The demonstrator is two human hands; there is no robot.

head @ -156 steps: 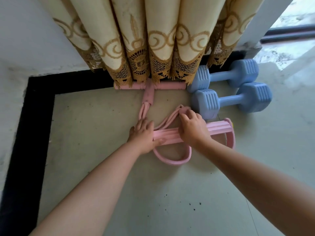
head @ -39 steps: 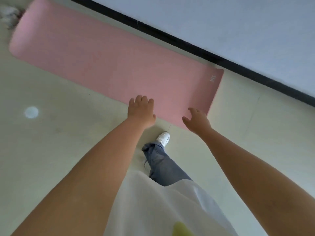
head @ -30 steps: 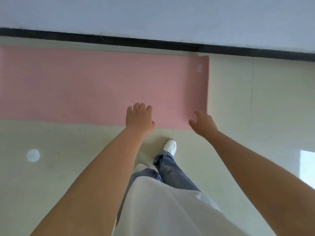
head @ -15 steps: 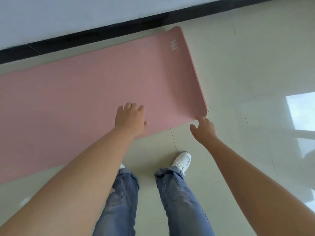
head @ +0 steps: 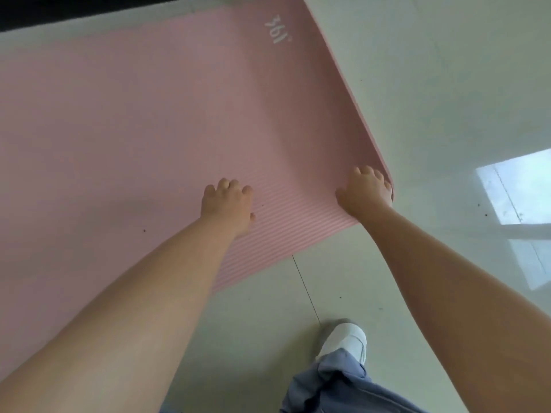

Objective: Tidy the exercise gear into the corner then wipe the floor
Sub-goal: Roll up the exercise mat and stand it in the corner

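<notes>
A pink ribbed yoga mat [head: 155, 120] lies flat on the pale tiled floor, with white "361" print near its far right corner. My left hand [head: 228, 205] hovers over or rests on the mat's near part with loosely curled fingers, holding nothing. At the mat's near right corner, my right hand [head: 365, 190] has its fingers curled over the edge. The mat runs out of view to the left.
A black skirting strip [head: 89, 10] runs along the wall beyond the mat. My white shoe [head: 343, 342] and blue jeans leg [head: 334, 389] stand on the floor [head: 447, 99] just in front of the mat. A bright window reflection [head: 518, 186] lies on the tiles at right.
I have left the corner with the dumbbells and pink puller and come to the mat. Over the last second I leaned closer, and my right hand moved from beside the corner onto it.
</notes>
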